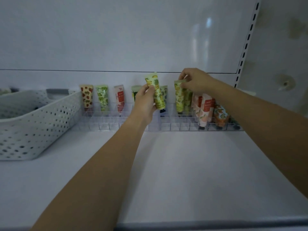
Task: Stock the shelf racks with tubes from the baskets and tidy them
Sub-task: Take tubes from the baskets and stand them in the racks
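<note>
A clear plastic rack (106,125) with small compartments runs along the back of the white shelf. My left hand (144,102) grips a yellow-green pineapple tube (156,90), cap down, held just above the rack's middle. My right hand (194,80) pinches the top edge of a second yellow-green tube (179,97) that stands in the rack. Further tubes stand in it: a strawberry one (86,95), a green one (102,97), a red-and-white one (119,97), and peach (204,109) and orange ones (220,115) at the right.
A grey perforated basket (33,124) sits on the shelf at the left, touching the rack's end. The white back wall rises behind the rack. A slotted upright (246,42) stands at the right. The shelf's front edge (200,225) is near me.
</note>
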